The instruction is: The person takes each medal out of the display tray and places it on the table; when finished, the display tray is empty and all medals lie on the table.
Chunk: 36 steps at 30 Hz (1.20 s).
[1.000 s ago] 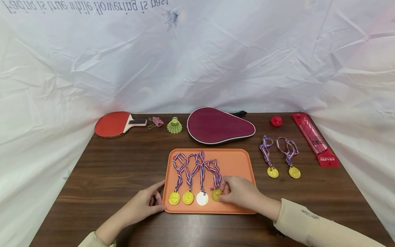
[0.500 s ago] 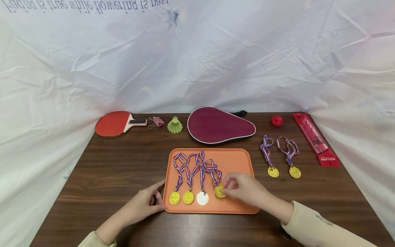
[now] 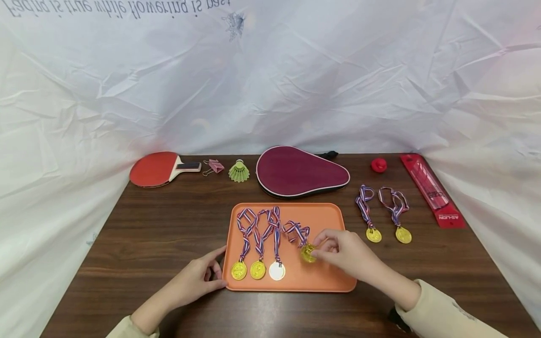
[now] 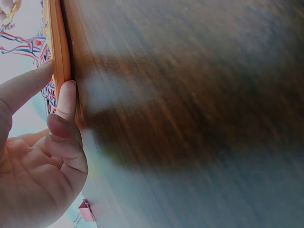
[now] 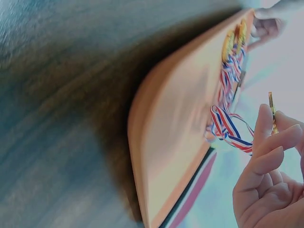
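Note:
My right hand [image 3: 348,253] pinches a gold medal [image 3: 308,253] between thumb and fingertips over the right half of the orange tray [image 3: 321,281]. In the right wrist view this medal [image 5: 271,102] stands edge-on above the tray, its striped ribbon [image 5: 228,126] trailing down. At the tray's left edge, my left hand [image 3: 196,280] touches the rim with thumb and a finger stretched out, the other fingers bent. Two gold medals [image 3: 238,271] and a silver medal [image 3: 277,271] lie in a row on the tray, ribbons pointing away from me.
Two more gold medals [image 3: 403,234] lie right of the tray. Behind it is a maroon paddle case [image 3: 302,171]. Along the back are a red table tennis paddle [image 3: 154,170], pink binder clip [image 3: 214,166], shuttlecock [image 3: 239,171], red rubber duck [image 3: 378,165] and red package [image 3: 431,190].
My right hand has drawn the gold medal right and away from me, off the row, and its ribbon has shifted along with it. The left hand has stayed at the tray's edge.

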Each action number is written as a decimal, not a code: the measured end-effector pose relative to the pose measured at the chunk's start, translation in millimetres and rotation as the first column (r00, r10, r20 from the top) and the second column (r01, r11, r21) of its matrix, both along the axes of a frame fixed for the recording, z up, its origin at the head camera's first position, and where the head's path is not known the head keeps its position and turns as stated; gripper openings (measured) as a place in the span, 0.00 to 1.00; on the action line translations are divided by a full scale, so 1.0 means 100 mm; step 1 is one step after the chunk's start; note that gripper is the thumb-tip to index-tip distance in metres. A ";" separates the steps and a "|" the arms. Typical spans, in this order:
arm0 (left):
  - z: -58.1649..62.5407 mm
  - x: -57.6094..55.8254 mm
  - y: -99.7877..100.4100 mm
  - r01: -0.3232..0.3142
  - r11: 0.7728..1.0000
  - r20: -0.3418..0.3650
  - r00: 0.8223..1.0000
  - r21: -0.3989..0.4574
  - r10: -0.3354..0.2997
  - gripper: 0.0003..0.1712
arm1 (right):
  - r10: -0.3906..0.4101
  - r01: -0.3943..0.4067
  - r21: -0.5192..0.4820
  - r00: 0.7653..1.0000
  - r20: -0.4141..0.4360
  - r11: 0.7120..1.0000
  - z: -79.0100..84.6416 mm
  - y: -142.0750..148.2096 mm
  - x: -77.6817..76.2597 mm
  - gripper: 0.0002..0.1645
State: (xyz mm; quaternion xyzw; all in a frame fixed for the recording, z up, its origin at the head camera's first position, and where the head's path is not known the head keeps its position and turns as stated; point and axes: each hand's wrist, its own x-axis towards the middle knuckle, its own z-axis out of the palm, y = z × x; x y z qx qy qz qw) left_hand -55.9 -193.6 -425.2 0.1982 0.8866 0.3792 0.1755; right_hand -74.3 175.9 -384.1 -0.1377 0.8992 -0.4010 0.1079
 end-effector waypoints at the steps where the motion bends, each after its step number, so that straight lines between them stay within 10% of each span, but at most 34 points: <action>1: 0.00 0.00 0.00 0.000 1.000 -0.001 1.000 0.000 0.000 0.43 | -0.007 0.007 -0.004 1.000 0.003 1.000 0.02 0.02 0.00 0.10; 11: 0.00 0.00 0.01 -0.003 1.000 0.001 1.000 -0.001 0.003 0.43 | -0.072 0.075 -0.077 0.997 0.037 0.994 0.22 0.46 0.10 0.13; 23: 0.01 -0.01 0.02 -0.007 1.000 0.021 1.000 -0.013 0.007 0.43 | -0.241 0.242 0.105 0.970 -0.019 0.965 0.41 1.11 0.34 0.16; 36: -0.01 -0.01 0.02 -0.005 1.000 0.013 1.000 -0.022 0.005 0.43 | -0.360 0.360 0.074 0.933 -0.011 0.930 0.25 1.98 0.50 0.15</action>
